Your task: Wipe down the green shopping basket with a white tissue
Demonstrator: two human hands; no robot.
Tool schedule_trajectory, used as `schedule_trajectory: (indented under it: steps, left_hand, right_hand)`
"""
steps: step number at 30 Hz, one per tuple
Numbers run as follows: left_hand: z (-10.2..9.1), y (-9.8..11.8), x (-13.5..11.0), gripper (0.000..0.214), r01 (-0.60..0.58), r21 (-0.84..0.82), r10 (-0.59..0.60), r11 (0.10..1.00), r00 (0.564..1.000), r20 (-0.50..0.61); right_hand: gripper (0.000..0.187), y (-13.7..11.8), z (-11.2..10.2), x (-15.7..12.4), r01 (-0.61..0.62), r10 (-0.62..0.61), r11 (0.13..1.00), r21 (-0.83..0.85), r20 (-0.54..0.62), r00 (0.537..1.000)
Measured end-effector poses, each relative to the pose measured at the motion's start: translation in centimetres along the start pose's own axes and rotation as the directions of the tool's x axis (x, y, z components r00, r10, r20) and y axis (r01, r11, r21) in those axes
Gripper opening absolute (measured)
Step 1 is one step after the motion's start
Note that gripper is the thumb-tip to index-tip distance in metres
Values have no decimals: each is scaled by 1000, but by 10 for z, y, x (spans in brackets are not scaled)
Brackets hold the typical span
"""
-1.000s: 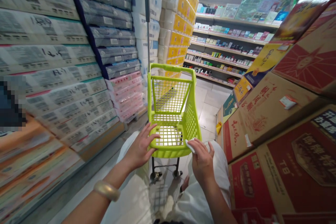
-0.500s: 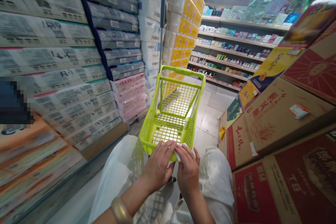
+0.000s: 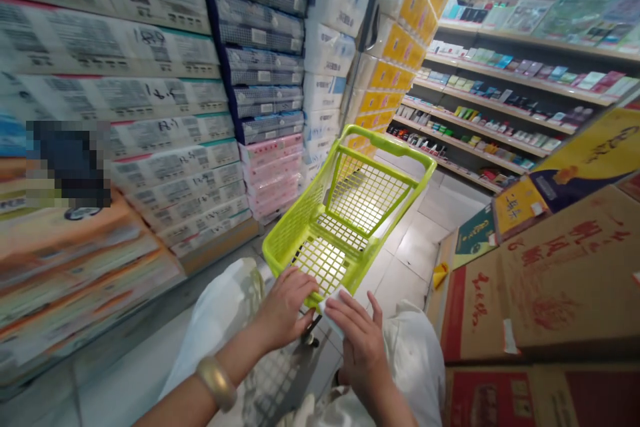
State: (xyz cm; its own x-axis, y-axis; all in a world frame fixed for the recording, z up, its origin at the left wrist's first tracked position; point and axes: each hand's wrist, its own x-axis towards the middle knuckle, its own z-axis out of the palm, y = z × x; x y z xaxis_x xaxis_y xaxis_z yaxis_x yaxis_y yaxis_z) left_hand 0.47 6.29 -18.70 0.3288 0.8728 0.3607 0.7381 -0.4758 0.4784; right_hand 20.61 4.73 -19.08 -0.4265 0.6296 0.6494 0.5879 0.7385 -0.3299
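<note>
A lime-green plastic shopping cart with a slatted basket stands right in front of me, turned at an angle, with nothing lying in it. My left hand is curled over its near rim, fingers on top and thumb underneath; a gold bracelet circles that wrist. Close beside it, my right hand holds a folded white wipe or tissue against the rim's near right corner. Part of the wipe is hidden under the fingers.
Stacked white packs, blue-grey packs and yellow tissue packs line the left. Cardboard cartons are piled along the right. Product shelves stand behind a tiled floor. My white-clothed knees flank the cart.
The cart has turned so its far end points more to the right. My hands have moved slightly apart, the left still on the rim, the right with the wipe at the corner. My view has shifted left.
</note>
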Motion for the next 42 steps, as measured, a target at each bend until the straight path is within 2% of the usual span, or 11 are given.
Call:
schedule_trajectory:
  steps: [4, 10, 12, 16, 22, 27, 31, 34, 36, 38, 42]
  left_hand:
    - [-9, -11, 4, 24, 22, -45, -22, 999, 1000, 6]
    - [-10, -23, 1, 19, 4, -106, -6, 994, 1000, -11]
    - [-11, -27, 1, 17, -15, -128, 14, 992, 1000, -9]
    - [-12, -34, 1, 11, -35, -142, 34, 989, 999, -4]
    - [-14, -45, -3, 7, -93, -133, 87, 987, 995, -48]
    - [-16, -39, -12, 14, -84, -161, 71, 983, 994, -85]
    - [-15, -29, -20, 28, -69, -132, 49, 989, 987, -153]
    - [-12, -24, -25, 28, -58, -118, 33, 991, 978, -205]
    - [-11, -21, -28, 27, -44, -109, 18, 993, 974, -228]
    - [-11, -20, -31, 27, -32, -98, 8, 995, 972, -235]
    - [-14, -21, -37, 26, -27, -69, 10, 997, 972, -234]
  right_hand:
    - [47, 4, -2, 6, 30, -29, 999, -14, 38, 999]
    - [43, 2, 6, 9, 52, -48, 996, -75, 50, 998]
    - [44, -2, 11, 9, 17, -14, 995, -103, 33, 999]
    - [46, -19, 24, 11, -155, 146, 984, -89, -105, 984]
    - [47, -39, 34, 13, -169, 153, 978, -123, -130, 980]
    - [49, -48, 29, 4, -105, 94, 983, -153, -78, 993]
    - [47, -32, 14, -5, -17, 14, 984, -177, -20, 1000]
    - [48, -13, 3, -8, -56, 45, 970, -237, -51, 998]
    - [48, -11, 2, -8, -97, 78, 963, -252, -84, 993]
    - [48, -23, 6, -9, -95, 80, 971, -217, -78, 994]
    - [46, -60, 15, -13, 22, -24, 996, -83, -23, 999]
